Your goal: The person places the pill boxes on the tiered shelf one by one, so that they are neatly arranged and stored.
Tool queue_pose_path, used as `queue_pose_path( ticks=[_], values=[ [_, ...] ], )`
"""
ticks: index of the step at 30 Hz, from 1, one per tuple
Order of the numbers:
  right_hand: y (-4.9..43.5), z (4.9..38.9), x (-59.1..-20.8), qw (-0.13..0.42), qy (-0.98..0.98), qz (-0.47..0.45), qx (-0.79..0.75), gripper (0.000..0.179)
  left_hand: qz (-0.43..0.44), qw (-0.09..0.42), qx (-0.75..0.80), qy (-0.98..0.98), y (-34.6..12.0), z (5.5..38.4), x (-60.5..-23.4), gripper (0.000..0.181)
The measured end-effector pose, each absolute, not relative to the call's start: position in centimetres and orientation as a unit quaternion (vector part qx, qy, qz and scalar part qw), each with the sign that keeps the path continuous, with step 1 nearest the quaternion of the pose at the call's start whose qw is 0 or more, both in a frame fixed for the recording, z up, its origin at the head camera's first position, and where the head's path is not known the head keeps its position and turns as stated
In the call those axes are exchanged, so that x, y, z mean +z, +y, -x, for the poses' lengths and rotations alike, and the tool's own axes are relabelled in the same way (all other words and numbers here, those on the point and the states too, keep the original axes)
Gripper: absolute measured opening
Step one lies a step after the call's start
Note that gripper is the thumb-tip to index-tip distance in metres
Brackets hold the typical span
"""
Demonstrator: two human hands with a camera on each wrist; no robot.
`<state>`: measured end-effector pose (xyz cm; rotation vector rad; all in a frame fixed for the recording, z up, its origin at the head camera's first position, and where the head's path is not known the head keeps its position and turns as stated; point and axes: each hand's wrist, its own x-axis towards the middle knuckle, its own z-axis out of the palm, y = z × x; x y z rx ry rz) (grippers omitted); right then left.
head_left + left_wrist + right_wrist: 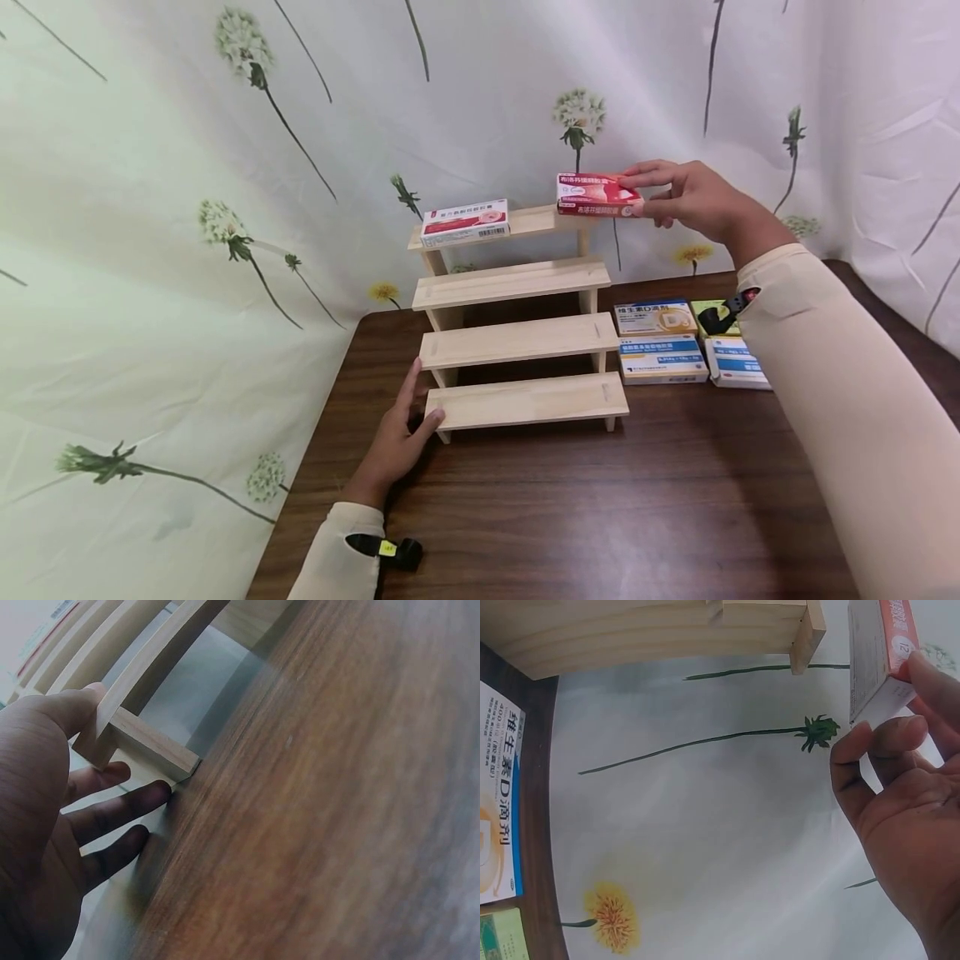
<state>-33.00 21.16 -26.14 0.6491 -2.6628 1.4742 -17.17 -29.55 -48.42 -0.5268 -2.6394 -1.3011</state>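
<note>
My right hand (693,200) pinches a red and white medicine box (592,193) by its right end, thumb in front and fingers behind. That box overlaps the right end of the top step of a pale wooden step rack (517,340). In the right wrist view the box's white end (889,701) sits between the fingertips. At the rack's lower left, my left hand (397,437) rests its thumb on the lowest board, fingers spread along the side. The left wrist view shows these fingers (124,806) straight and apart. Another red and white box (465,222) lies on the top step's left.
Right of the rack, several medicine boxes lie in two rows: an orange and blue one (656,317), two blue and white ones (663,359), and a green one (708,315) partly behind my sleeve. A flower-printed curtain (495,100) hangs behind the dark wooden table (592,508).
</note>
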Motion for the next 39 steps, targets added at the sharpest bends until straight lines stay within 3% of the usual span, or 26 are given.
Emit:
queue_pose_path(
  ticks=[19,39],
  values=[
    [18.0,34.4,-24.9,-0.043,-0.852,-0.217,0.474,0.052,0.169,0.07,-0.434,-0.882,-29.5,17.1,-48.5,0.089],
    [16.6,35.7,-25.8,-0.05,-0.871,-0.206,0.442,0.052,0.162,0.069,-0.429,-0.886,-29.5,17.0,-48.2,0.089]
  ],
)
